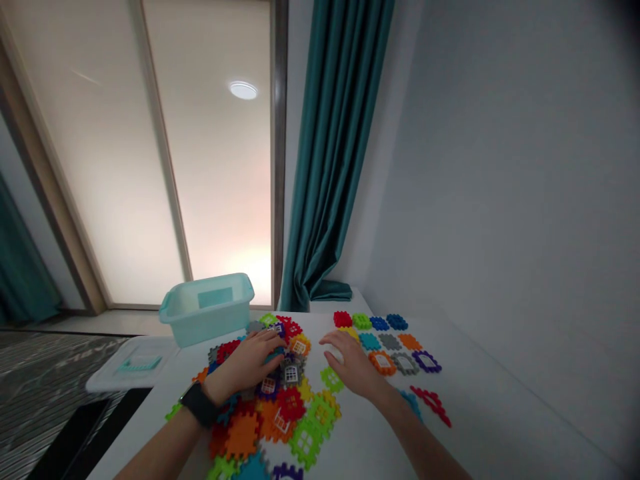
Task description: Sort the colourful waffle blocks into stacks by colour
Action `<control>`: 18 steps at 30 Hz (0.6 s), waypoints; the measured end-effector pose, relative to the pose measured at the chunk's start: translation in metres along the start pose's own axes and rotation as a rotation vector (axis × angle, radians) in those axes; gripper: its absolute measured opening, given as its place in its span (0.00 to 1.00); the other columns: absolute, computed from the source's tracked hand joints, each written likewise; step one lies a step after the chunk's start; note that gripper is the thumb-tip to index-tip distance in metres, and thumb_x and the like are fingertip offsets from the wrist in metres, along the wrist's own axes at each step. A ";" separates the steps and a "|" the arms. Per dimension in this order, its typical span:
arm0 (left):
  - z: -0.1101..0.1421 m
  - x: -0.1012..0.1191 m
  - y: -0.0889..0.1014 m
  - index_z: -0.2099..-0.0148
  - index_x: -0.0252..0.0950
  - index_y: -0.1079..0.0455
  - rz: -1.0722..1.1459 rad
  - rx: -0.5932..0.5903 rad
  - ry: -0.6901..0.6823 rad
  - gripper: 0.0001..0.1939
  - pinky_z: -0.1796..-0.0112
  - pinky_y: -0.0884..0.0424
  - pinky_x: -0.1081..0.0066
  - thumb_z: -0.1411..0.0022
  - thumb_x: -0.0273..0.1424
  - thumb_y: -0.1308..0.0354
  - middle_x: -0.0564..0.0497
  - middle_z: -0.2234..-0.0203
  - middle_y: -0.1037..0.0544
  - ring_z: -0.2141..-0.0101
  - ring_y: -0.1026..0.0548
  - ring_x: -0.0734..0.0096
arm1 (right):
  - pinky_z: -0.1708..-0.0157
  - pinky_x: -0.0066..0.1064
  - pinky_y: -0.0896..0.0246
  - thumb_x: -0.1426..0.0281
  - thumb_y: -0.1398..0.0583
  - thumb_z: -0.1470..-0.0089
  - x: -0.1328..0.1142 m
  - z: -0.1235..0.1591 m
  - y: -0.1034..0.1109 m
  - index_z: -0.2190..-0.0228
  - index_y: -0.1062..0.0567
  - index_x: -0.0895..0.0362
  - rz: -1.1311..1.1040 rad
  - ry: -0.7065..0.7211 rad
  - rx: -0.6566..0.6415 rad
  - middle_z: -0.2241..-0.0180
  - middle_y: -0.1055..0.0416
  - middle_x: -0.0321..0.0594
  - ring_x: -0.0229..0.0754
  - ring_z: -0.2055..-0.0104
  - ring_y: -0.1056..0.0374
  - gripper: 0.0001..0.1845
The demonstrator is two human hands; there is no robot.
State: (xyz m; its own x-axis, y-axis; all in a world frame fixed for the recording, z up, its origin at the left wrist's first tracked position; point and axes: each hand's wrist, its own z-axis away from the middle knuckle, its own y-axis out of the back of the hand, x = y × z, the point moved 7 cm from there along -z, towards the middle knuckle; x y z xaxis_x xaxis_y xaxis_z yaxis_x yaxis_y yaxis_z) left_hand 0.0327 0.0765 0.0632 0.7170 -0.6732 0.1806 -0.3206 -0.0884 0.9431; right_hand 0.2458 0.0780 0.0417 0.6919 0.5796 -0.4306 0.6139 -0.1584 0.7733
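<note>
A translucent lid (134, 364) is laid beside the far left corner of the table (480, 427), and a pale aqua plastic bin (206, 310) is set just right of it, near the far edge. The left hand (245, 365), with a black smartwatch (199, 404) on its wrist, is pressed palm-down on a heap of interlocking plastic waffle blocks (260, 407) spread over the table's left half; its fingers lie across the blocks, though a grip cannot be told. The right hand (350, 365) is held narrow and curved beside the heap, over a white object (334, 353) that is too hidden to identify. Further right, sorted blocks (390, 341) are laid out in rows, and a red block (433, 405) is placed near the right edge.
</note>
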 end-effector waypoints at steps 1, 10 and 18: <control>0.005 -0.003 -0.002 0.49 0.42 0.28 0.017 0.000 0.015 0.12 0.51 0.32 0.61 0.30 0.33 0.49 0.48 0.53 0.22 0.50 0.27 0.57 | 0.43 0.45 0.39 0.72 0.44 0.39 -0.006 -0.001 -0.007 0.56 0.24 0.53 -0.005 -0.003 -0.043 0.53 0.24 0.44 0.49 0.48 0.30 0.12; 0.037 -0.009 -0.008 0.54 0.42 0.27 0.085 -0.040 0.053 0.07 0.50 0.32 0.62 0.36 0.30 0.42 0.49 0.56 0.22 0.52 0.26 0.58 | 0.46 0.44 0.38 0.77 0.42 0.43 -0.048 0.010 -0.048 0.57 0.25 0.52 -0.087 0.010 -0.102 0.54 0.24 0.42 0.49 0.49 0.30 0.13; 0.048 -0.015 0.005 0.51 0.43 0.28 0.060 -0.014 0.085 0.12 0.47 0.34 0.60 0.37 0.30 0.42 0.49 0.52 0.24 0.50 0.28 0.57 | 0.46 0.45 0.38 0.77 0.45 0.42 -0.052 0.028 -0.050 0.57 0.26 0.52 -0.165 0.006 -0.054 0.54 0.26 0.43 0.49 0.49 0.31 0.14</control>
State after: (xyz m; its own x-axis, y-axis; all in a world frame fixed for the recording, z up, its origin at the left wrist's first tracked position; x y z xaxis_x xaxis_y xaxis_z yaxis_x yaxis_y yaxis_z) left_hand -0.0090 0.0511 0.0523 0.7470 -0.6123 0.2591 -0.3562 -0.0396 0.9336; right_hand 0.1896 0.0333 0.0131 0.5811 0.5989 -0.5510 0.6974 -0.0173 0.7165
